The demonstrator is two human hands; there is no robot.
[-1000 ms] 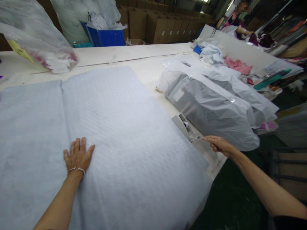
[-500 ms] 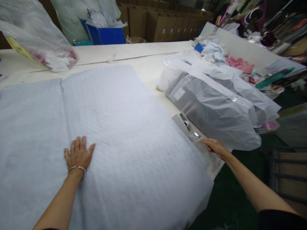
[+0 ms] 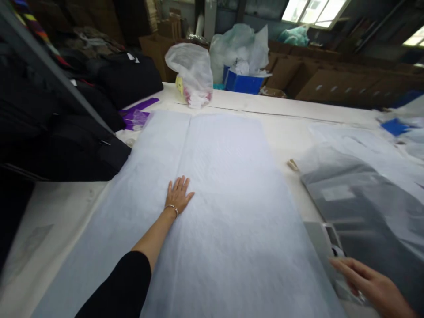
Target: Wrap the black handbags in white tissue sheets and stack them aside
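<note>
A large pale, whitish-blue sheet (image 3: pixel 225 212) lies spread over the table with a lengthwise crease or seam near its left part. My left hand (image 3: pixel 179 194), wearing a bracelet, rests flat on it beside that line, fingers spread. At the lower right, my right hand (image 3: pixel 367 278) is closed, thumb and fingertips pinched together; anything between them is too blurred to make out. Those fingers are at a grey tape dispenser (image 3: pixel 321 238) with a small roll, partly behind the hand. A dark item in a translucent plastic bag (image 3: pixel 364 207) lies right beside it.
Black bags (image 3: pixel 76 141) are piled along the left edge. Purple material (image 3: pixel 139 110) and a clear plastic bag (image 3: pixel 195 75) lie toward the back. Behind the white table (image 3: pixel 285 132) stand a blue box (image 3: pixel 243 81) and cardboard boxes (image 3: pixel 331 84). A small tan object (image 3: pixel 293 165) sits near the bagged item.
The view has swung left, bringing the black bags into sight. My left hand stays flat on the sheet; my right hand remains pinched by the dispenser and looks nearer.
</note>
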